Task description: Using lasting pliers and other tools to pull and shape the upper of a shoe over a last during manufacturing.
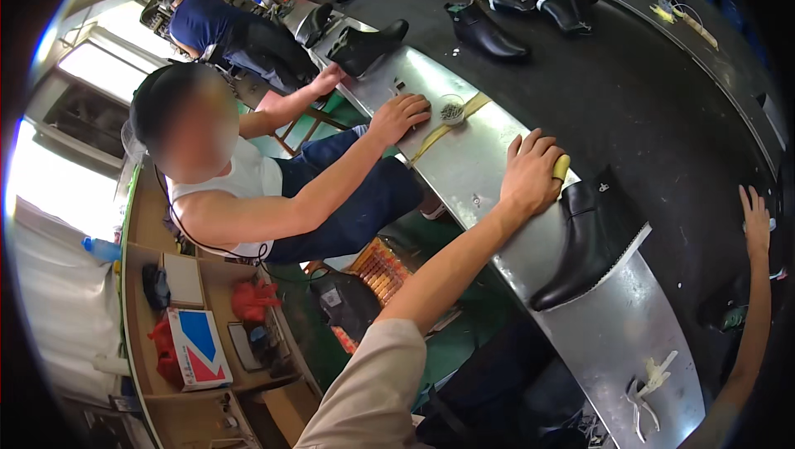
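My left hand (pixel 534 174) lies on the metal bench top (pixel 476 199) with its fingers spread and slightly bent. A yellow cover or small yellow piece (pixel 562 169) shows at its thumb side; I cannot tell which. Close beside that hand a black ankle boot (pixel 575 246) lies on its side, a pale jagged edge along its bottom. Out at the far right, my right hand (pixel 755 224) reaches over the dark work surface (pixel 662 142), fingers stretched. A small pale thing (pixel 772 224) shows beside it, too small to name.
Pliers (pixel 639 409) and a whitish crumpled piece (pixel 658 372) lie at the bench's near end. A small dish of nails (pixel 452 113) sits by a yellow strip (pixel 426 141). Left, a seated co-worker (pixel 248 176) has hands near another boot (pixel 364 50). More boots (pixel 489 32) stand beyond.
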{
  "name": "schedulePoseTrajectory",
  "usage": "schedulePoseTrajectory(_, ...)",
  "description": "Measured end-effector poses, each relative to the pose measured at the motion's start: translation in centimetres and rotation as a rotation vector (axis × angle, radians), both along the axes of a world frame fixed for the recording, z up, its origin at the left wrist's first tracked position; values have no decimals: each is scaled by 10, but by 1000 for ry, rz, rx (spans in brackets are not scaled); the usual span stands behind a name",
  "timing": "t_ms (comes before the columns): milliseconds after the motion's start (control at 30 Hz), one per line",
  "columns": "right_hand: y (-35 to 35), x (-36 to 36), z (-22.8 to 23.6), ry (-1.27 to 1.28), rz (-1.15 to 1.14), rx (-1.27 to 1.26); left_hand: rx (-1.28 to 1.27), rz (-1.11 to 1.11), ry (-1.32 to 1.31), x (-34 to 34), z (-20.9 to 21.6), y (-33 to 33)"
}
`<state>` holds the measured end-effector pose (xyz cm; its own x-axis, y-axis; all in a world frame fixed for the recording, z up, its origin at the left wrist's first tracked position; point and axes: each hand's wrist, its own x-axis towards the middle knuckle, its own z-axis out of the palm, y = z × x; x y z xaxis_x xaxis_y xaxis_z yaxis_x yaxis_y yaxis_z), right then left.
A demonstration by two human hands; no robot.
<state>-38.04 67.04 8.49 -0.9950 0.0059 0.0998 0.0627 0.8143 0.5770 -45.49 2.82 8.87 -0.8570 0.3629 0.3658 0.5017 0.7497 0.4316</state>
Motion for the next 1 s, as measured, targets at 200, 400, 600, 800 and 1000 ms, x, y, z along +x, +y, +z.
schedulePoseTrajectory(200,2,24,-8,-26,175,-10,30,19,27,2,-10,-4)
schedulePoseTrajectory(400,-146,151,120,383,97,-445,245,-9,75,13,-4,-10)
schedulePoseTrajectory(600,-262,328,186,759,-184,-1320,1150,-19,-451,72,1,-45)
schedulePoseTrajectory(800,-388,458,141,529,-415,-1749,1160,-108,-378,287,17,-71)
schedulePoseTrajectory(1000,-514,491,49,-55,-546,-1775,960,-656,-1140,504,-4,-42)
